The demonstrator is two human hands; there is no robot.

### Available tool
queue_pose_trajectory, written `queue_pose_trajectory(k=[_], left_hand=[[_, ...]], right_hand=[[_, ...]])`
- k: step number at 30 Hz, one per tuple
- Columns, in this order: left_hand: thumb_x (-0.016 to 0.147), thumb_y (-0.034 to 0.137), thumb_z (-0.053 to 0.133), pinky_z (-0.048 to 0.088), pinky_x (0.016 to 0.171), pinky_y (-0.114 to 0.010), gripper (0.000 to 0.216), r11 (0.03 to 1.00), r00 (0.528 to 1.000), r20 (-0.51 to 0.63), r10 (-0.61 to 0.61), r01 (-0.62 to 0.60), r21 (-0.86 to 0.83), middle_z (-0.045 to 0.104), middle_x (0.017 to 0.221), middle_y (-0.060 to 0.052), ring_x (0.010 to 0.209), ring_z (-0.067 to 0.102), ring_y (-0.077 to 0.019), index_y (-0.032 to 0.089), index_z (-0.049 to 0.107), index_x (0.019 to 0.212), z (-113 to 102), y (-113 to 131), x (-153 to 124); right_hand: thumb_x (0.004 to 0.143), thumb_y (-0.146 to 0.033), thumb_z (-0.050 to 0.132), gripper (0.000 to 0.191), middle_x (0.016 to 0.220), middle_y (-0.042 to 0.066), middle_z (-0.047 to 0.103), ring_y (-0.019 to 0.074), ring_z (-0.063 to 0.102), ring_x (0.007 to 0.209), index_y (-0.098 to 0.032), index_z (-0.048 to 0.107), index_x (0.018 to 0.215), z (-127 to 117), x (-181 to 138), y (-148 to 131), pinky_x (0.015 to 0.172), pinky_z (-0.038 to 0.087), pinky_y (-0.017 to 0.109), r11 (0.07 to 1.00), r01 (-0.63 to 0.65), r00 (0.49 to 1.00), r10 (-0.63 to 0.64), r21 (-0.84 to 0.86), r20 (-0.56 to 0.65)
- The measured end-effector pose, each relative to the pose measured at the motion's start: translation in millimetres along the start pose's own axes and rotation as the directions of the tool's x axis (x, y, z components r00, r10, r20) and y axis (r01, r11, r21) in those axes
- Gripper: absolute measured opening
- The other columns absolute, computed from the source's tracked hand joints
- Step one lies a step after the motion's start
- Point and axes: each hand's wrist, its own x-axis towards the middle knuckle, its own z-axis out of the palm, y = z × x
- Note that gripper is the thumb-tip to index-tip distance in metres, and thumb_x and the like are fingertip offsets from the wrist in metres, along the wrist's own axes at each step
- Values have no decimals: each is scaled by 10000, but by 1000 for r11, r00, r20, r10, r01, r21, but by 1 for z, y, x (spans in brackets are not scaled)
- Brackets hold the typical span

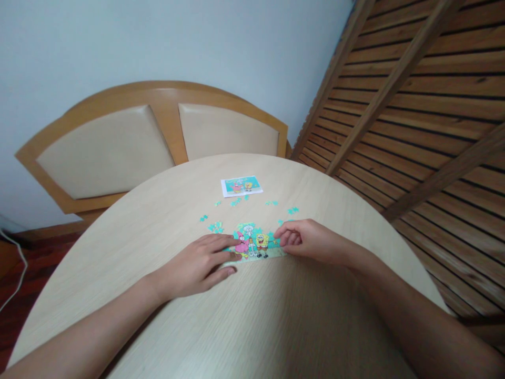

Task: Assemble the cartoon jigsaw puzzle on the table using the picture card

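Note:
A partly assembled jigsaw puzzle (pixel 255 248) lies flat on the table, with pink, pale and yellow cartoon figures against turquoise. My left hand (pixel 203 263) rests on its left edge, palm down, fingers stretched out and spread. At the opposite edge is my right hand (pixel 310 239), its fingers curled and the thumb and index finger close together. Whether a piece is between those fingertips is hidden. Loose turquoise puzzle pieces (pixel 216 227) lie just beyond my left hand. More pieces (pixel 292 210) are scattered past my right hand.
A picture card (pixel 242 186) with the same cartoon figures lies behind the pieces on the round wooden table (pixel 165 337). Across the table stands a padded wooden backrest (pixel 165 95) against the wall. A slatted wooden panel (pixel 394 105) rises at the right.

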Motion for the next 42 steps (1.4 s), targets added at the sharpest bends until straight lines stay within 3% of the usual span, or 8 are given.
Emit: queue_pose_trajectory(k=[10,18,28,31,35,39,42], left_hand=[[1029,331,532,463,1123,-508,306,1000,1000,19,-4,4,2,580,1434,-95,1327,548,-275,247,627,1307,0,1,0],[1026,334,537,457,1131,-509,298,1000,1000,19,0,0,-3,576,1439,-99,1326,550,-274,238,635,1290,-1,0,0],[1026,330,535,477,1111,-518,297,999,1000,-13,18,-18,-34,597,1413,-105,1306,567,-280,240,638,1290,-1,0,0],[1028,332,533,470,1117,-524,305,1000,1000,5,16,-16,-19,587,1424,-109,1311,562,-283,238,633,1300,-1,0,0],[1027,330,536,465,1124,-515,314,1000,1000,9,25,-25,-16,585,1427,-106,1325,551,-278,243,622,1317,-1,-1,-1],[1026,329,536,470,1122,-510,313,999,1000,-3,29,-29,-31,587,1428,-99,1318,557,-277,254,624,1317,0,0,-1],[1027,331,533,467,1125,-512,318,999,1000,6,29,-29,-33,589,1423,-99,1316,560,-275,258,622,1324,0,0,-1]], right_hand=[[774,-227,629,272,728,2,680,144,593,637,-173,726,1023,-1,-2,3,599,443,256,993,39,999,-37,-112,20],[779,-280,653,127,655,0,632,140,543,592,-183,725,817,-2,-4,-5,515,375,237,991,3,999,3,-134,38],[818,-301,656,139,643,-4,654,142,551,576,-197,690,732,-3,-6,-12,551,384,254,964,18,1000,-15,-265,16],[851,-282,604,151,717,23,699,170,602,634,-203,716,785,-10,-4,-7,604,433,277,945,-25,991,-20,-327,-134],[903,-247,529,222,967,95,745,229,677,822,-186,738,944,-24,2,17,767,506,340,877,-161,902,-55,-452,-428],[937,-228,482,341,1203,145,697,286,647,1090,-157,715,1176,-30,12,49,1007,475,439,826,-149,877,-143,-544,-458],[968,-266,469,359,1233,140,691,294,620,1140,-173,711,1217,-28,17,61,1044,455,475,819,-119,893,-160,-561,-422]])
